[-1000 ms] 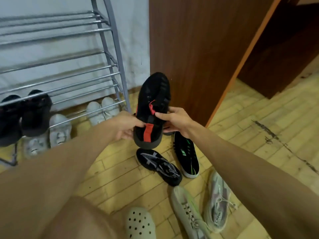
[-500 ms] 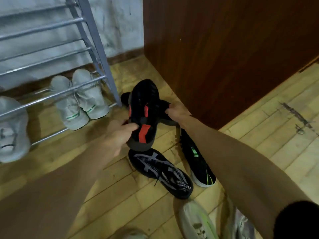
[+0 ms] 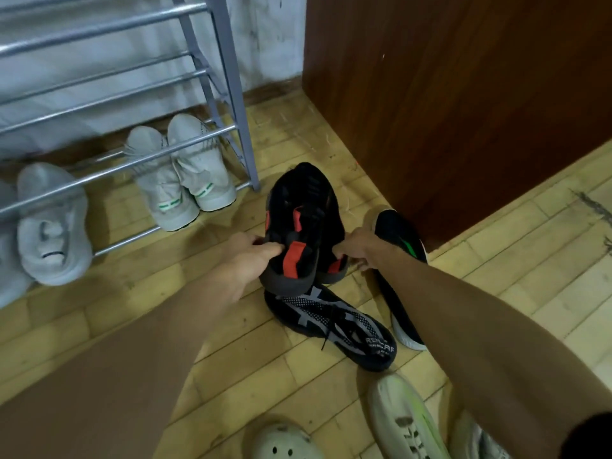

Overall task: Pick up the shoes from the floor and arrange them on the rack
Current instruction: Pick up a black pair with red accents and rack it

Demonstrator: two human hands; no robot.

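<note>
The left hand grips the heel of a black shoe with a red tab, thumb lying across its collar. The shoe is held toe-up just right of the rack, beside its front leg. The right hand curls round the heel of a second black shoe, which is pressed against the first on the side away from the rack. A white pair sits on the rack's bottom rails. In front of the rack, below the held shoes, a black knit shoe lies on the floor. A black shoe with a green stripe lies further right.
</note>
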